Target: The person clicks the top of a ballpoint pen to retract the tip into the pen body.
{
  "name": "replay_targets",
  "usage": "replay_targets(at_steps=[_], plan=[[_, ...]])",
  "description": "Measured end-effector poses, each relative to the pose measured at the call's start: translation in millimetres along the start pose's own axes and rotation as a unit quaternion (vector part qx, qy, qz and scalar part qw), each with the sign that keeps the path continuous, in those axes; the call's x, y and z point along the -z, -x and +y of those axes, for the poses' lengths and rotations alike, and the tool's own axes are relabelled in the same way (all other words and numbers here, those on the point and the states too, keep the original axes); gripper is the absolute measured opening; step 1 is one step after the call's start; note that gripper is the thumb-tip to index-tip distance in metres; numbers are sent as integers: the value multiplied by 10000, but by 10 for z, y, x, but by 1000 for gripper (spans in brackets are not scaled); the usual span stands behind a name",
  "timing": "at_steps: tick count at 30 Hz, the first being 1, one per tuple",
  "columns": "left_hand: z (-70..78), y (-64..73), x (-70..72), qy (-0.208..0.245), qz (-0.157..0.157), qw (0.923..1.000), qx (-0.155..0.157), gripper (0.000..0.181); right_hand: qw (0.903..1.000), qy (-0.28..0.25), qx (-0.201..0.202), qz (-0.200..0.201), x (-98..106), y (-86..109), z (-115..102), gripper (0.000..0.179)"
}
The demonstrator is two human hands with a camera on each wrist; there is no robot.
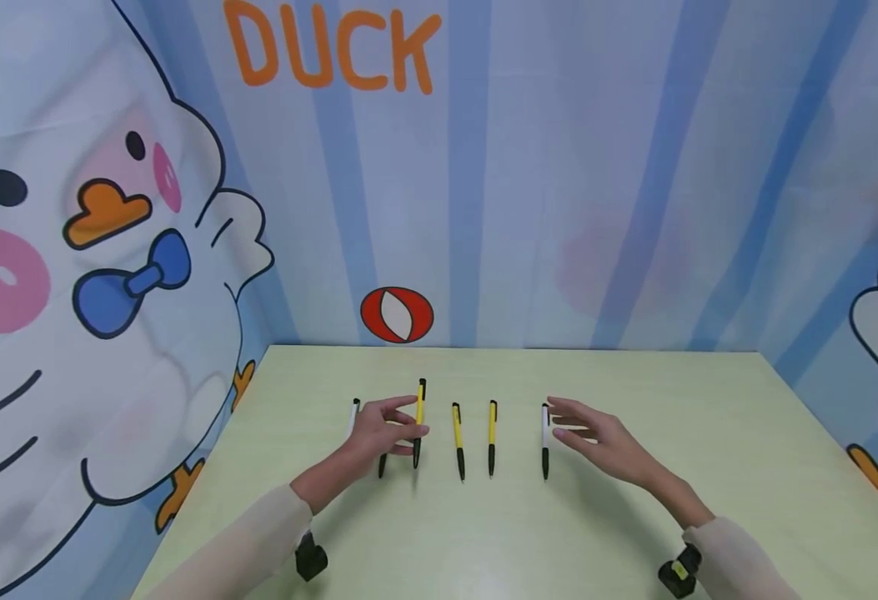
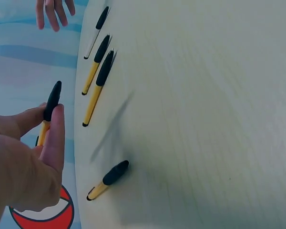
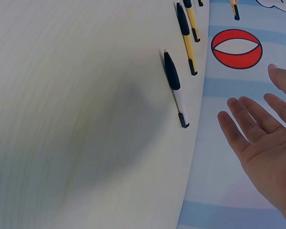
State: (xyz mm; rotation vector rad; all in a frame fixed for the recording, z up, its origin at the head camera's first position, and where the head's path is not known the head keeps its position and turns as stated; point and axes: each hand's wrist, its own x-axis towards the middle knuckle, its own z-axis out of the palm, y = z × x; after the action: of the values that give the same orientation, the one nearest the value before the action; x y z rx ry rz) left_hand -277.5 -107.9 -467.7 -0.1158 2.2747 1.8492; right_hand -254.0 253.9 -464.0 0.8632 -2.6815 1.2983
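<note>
My left hand (image 1: pixel 378 429) pinches a yellow pen (image 1: pixel 420 408) with a black grip between thumb and fingers, raised above the table. In the left wrist view, the held pen's black grip (image 2: pixel 53 101) sticks out past the fingertips. Beneath that hand lies another yellow pen (image 2: pixel 99 191), mostly hidden in the head view. A white pen (image 1: pixel 354 414) is partly covered by the same hand. My right hand (image 1: pixel 596 433) hovers with loosely extended fingers beside a white pen (image 1: pixel 545 437), holding nothing.
Two yellow pens, one on the left (image 1: pixel 458 442) and one on the right (image 1: pixel 492 437), lie side by side mid-table. The pale table (image 1: pixel 484 542) ends at a blue striped, duck-printed backdrop (image 1: pixel 529 167). Small black devices are worn on both wrists.
</note>
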Motion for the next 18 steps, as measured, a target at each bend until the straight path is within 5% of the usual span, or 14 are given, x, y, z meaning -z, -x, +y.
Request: replay_targets(at_steps=[18], plan=[[-57, -205, -139, -1029, -13, 9945, -201, 65, 9998, 23, 138, 167, 170, 263, 109, 45]])
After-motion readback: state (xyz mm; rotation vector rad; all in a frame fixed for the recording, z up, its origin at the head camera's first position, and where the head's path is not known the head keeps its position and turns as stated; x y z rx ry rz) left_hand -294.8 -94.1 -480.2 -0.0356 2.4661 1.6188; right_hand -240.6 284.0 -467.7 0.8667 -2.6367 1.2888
